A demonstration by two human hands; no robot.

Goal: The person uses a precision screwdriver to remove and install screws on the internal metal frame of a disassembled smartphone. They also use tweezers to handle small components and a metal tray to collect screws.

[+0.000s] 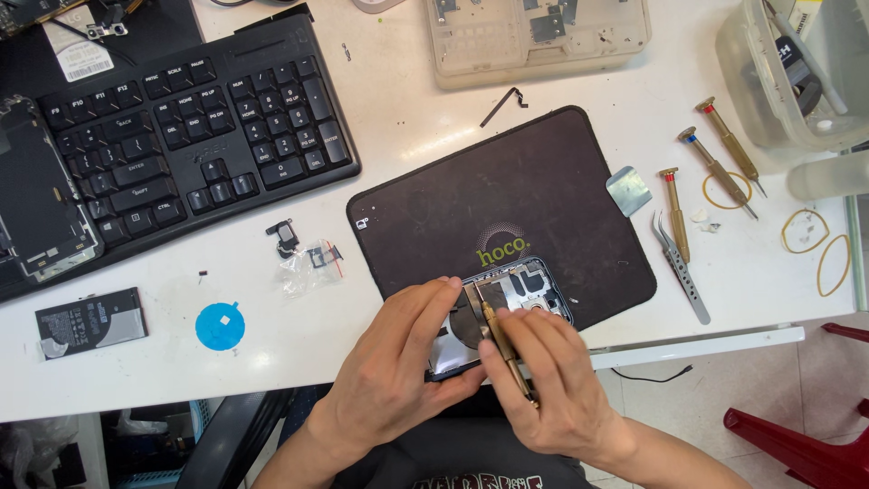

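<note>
An opened phone body (529, 288) lies on a black mat (507, 195) at the table's near edge, its insides facing up. My left hand (398, 362) grips the phone's left and lower side, fingers curled over its edge. My right hand (552, 380) holds a thin brass screwdriver (503, 344) like a pen, its tip resting inside the phone near the upper left of the frame. Both hands cover the phone's lower half.
A black keyboard (181, 136) sits at the left with a phone screen (36, 195) lying on it. A black battery (90, 321), a blue round sticker (220, 326) and small parts (303, 254) lie nearby. Three screwdrivers (715, 163), tweezers (681, 267), rubber bands (819, 244) and clear trays (534, 36) are to the right and back.
</note>
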